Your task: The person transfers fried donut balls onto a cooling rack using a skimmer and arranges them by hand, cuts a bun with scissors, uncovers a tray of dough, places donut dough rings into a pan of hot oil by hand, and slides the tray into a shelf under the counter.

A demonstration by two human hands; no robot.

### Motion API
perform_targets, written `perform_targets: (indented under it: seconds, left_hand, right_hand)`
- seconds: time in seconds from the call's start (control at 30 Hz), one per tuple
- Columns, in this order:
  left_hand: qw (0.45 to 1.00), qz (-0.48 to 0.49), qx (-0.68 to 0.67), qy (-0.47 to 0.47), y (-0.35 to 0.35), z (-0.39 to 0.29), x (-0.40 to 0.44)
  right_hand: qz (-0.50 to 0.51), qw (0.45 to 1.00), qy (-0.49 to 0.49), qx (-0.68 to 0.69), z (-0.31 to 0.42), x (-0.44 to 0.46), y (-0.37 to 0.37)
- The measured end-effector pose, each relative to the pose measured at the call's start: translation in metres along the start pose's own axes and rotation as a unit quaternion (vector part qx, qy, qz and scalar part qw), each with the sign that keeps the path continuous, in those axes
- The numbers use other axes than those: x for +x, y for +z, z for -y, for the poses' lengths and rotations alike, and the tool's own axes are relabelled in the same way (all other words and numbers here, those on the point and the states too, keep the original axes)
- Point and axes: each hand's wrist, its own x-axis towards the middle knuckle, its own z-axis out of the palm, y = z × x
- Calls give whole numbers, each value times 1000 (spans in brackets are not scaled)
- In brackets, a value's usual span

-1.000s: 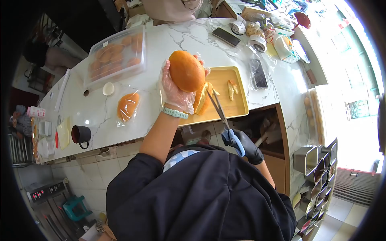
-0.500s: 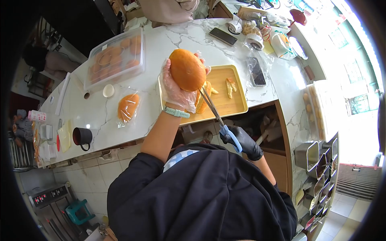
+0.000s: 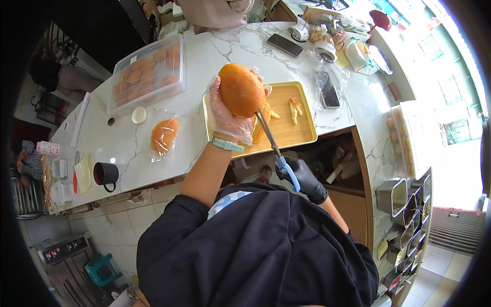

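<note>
My left hand (image 3: pixel 225 110), in a clear plastic glove, is closed around a golden bread bun (image 3: pixel 240 89) held up over a yellow-rimmed wooden tray (image 3: pixel 299 138). In a black glove, my right hand (image 3: pixel 305 180) grips the blue handles of a pair of scissors (image 3: pixel 270 134). The blade tips meet the bun's lower right edge; how deep they reach is hidden. Below the bun, more bread partly shows behind my left hand, and a cut strip of bread (image 3: pixel 295 110) lies on the tray's right side.
A wrapped bun (image 3: pixel 164 136) and a lidded box of buns (image 3: pixel 148 77) are on the left counter, with a dark mug (image 3: pixel 105 175) nearer its edge. Phones (image 3: pixel 285 44) lie beyond the tray. Metal containers (image 3: pixel 393 197) stand at right. Another person (image 3: pixel 215 13) is across the counter.
The scissor blades have come closer together, and their handles have drawn together as well. My right hand has moved slightly up and left. The bun stays in my left hand.
</note>
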Motion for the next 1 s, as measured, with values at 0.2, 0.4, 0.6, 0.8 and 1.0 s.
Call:
perform_targets:
  seconds: [0.2,0.4,0.6,0.8,1.0]
  left_hand:
    - [1000,-23,-19,-3,9,3,1]
    - [1000,-10,-19,-15,11,3,3]
    - [999,-38,25,-29,22,8,-3]
    - [999,3,25,-32,21,6,2]
    - [996,48,46,-52,16,9,0]
  right_hand:
    - [-33,998,-33,49,-18,9,15]
    - [-39,998,-47,35,-21,13,15]
    - [-48,995,-80,31,-3,25,14]
    - [-54,998,-16,36,13,25,10]
    - [-80,995,-29,55,19,33,3]
